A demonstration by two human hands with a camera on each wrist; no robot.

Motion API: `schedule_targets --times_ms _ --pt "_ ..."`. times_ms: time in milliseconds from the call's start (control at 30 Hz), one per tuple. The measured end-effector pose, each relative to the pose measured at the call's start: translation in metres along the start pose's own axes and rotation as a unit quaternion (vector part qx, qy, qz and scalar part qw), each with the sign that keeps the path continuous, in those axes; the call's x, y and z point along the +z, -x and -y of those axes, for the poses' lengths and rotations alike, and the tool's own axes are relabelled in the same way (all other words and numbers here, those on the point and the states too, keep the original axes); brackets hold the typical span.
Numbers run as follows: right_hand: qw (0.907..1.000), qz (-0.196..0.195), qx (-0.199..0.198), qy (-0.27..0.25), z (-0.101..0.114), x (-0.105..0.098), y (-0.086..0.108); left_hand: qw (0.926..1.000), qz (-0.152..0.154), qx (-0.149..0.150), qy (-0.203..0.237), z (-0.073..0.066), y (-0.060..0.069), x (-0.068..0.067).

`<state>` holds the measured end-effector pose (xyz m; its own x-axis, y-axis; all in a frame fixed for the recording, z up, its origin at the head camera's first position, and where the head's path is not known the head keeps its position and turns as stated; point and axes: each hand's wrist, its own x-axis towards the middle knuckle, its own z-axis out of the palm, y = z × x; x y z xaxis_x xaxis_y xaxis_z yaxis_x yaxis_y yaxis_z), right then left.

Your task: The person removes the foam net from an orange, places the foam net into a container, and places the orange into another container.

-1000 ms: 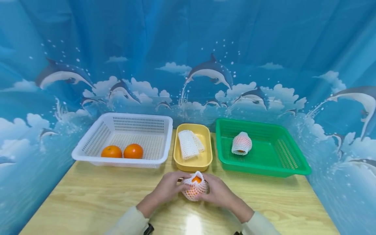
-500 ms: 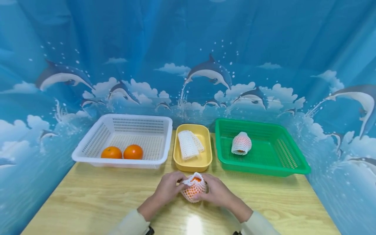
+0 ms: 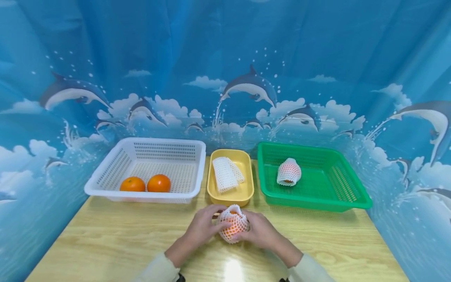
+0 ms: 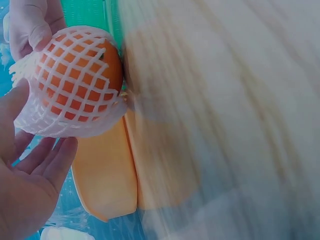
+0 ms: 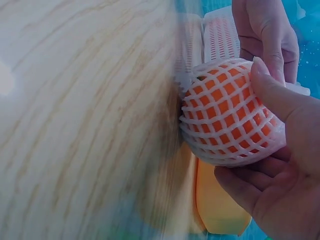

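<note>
Midway betw L & R edges of tabletop (image 3: 119,235), just in front of yellow tray (image 3: 248,190), grasping netted orange (image 3: 235,228) from both sides: gripping its L side w/ left hand (image 3: 204,223), its R side w/ right hand (image 3: 261,230), w/ thumb & fingers round it each time; can't tell whether on tabletop or just above; can also see white basket (image 3: 184,170) w/ 2 bare oranges (image 3: 159,183) toward rear L corner, white foam netting (image 3: 224,175) inside yellow tray by rear edge, green basket (image 3: 318,190) w/ another netted fruit (image 3: 289,171) toward rear R corner
</note>
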<state>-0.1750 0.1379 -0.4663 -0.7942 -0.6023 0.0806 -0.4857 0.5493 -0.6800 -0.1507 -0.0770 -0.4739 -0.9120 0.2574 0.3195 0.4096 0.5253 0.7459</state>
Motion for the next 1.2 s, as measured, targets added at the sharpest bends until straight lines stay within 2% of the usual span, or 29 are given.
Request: schedule_targets --times_ms 267,467,633,933,1067,1200 --pt "0.9999 0.011 -0.006 -0.006 0.0018 -0.003 0.0015 0.9989 0.035 -0.031 0.002 -0.0007 -0.0022 -0.0009" --pt "0.9998 -0.001 -0.017 0.011 0.0041 -0.0062 0.0022 0.9963 0.066 -0.054 -0.007 0.0009 -0.0021 -0.0036" --pt "0.9991 -0.023 -0.035 0.01 0.0038 -0.0067 0.0028 0.9949 0.084 -0.055 -0.009 0.0008 -0.0018 -0.0064" --pt "0.9961 -0.055 -0.066 0.017 0.0017 -0.0059 0.0019 0.9942 0.093 -0.051 -0.014 0.0023 -0.0006 -0.0074" --pt "0.9961 -0.05 -0.071 0.016 0.0034 -0.0062 0.002 0.9951 0.089 -0.042 -0.012 0.0051 0.0007 -0.0081" --pt "0.9978 -0.033 -0.054 0.018 0.0054 -0.0054 0.0037 0.996 0.083 -0.029 -0.015 0.0053 0.0008 -0.0081"
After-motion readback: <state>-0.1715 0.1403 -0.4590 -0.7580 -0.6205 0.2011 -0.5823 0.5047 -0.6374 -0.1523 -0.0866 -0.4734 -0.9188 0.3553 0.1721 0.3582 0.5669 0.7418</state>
